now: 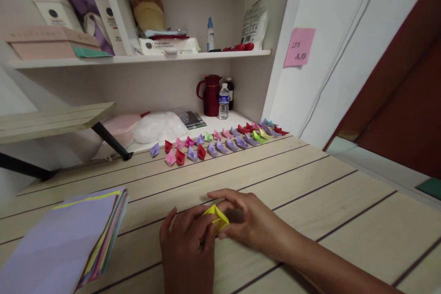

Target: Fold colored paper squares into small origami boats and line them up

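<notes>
Head view: 2 hands point(220, 234) half-hide yellow paper point(215, 217).

Left hand point(188, 248) low near the bottom edge, back turned up, fingers curled forward and meeting the right hand's fingertips. Right hand point(246, 220) coming in from the lower right on a bare forearm laid slantwise, wrist bent a little, thumb and fingers arched inward in a pinch. Both hands close together, fingertips touching, knuckles raised.
</notes>
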Available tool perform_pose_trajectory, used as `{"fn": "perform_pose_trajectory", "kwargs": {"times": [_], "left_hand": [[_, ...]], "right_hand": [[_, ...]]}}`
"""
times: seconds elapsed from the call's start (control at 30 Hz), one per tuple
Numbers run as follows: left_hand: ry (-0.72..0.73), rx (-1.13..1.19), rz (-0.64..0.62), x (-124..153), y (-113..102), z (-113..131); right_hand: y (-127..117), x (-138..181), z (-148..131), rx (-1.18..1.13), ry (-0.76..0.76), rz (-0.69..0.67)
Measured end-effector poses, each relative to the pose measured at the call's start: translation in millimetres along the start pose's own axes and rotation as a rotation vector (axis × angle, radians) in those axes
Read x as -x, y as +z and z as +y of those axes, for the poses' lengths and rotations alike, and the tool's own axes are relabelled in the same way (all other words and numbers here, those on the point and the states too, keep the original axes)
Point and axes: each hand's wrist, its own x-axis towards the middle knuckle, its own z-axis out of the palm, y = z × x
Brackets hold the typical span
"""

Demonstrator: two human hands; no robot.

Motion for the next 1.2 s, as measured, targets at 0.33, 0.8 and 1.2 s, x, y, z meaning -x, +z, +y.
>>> {"fn": "perform_pose_trajectory", "kwargs": {"times": [0.33,0.8,1.2], "left_hand": [[-0.299,0.23,0.083,-4,0,21],[-0.899,0.689,-0.108,-11,-3,26],[-0.856,0.646,-0.209,-11,-2,8]], "right_hand": [[1,1,-15,-0.086,-0.007,-0.059],[-5,-1,5,-0.089,0.014,-0.161],[-12,2,-6,0.275,-0.357,-0.166]]}}
